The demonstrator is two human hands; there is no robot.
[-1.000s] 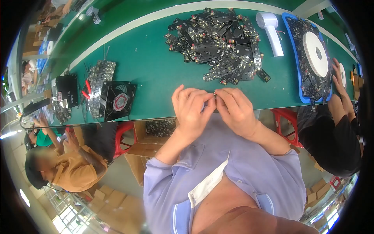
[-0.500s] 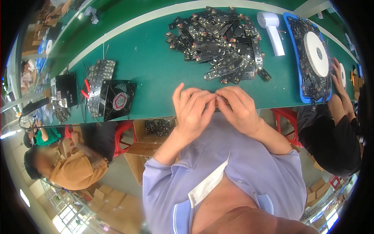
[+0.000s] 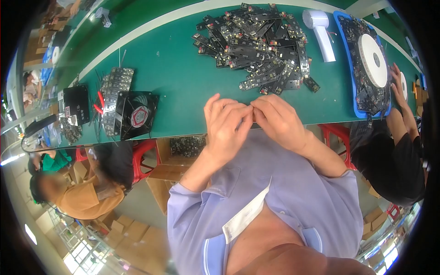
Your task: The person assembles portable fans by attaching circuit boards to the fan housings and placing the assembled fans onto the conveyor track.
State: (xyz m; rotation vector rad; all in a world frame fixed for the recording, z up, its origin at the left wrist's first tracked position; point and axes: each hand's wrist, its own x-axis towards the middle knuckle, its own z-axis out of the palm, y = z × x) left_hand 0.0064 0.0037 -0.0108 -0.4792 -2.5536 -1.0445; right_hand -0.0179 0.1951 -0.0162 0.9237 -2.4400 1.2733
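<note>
My left hand (image 3: 226,126) and my right hand (image 3: 280,123) meet fingertip to fingertip at the near edge of the green table (image 3: 178,91). Both are closed in a pinch. Whatever they hold between the tips is too small and hidden to make out. Beyond my hands lies a large heap of black circuit boards (image 3: 256,50). One board (image 3: 311,84) rests at the right edge of this heap, close to my right hand.
A black fan (image 3: 137,115), board panels (image 3: 118,82) and red-handled pliers (image 3: 100,101) are at left. A white handheld fan (image 3: 322,39) and a blue tray (image 3: 343,27) holding boards and a white reel (image 3: 372,59) are at right. Co-workers sit on both sides.
My hands remain together with small finger movements. The view has shifted slightly, so the table items appear a little higher. The co-worker at left has moved an arm.
</note>
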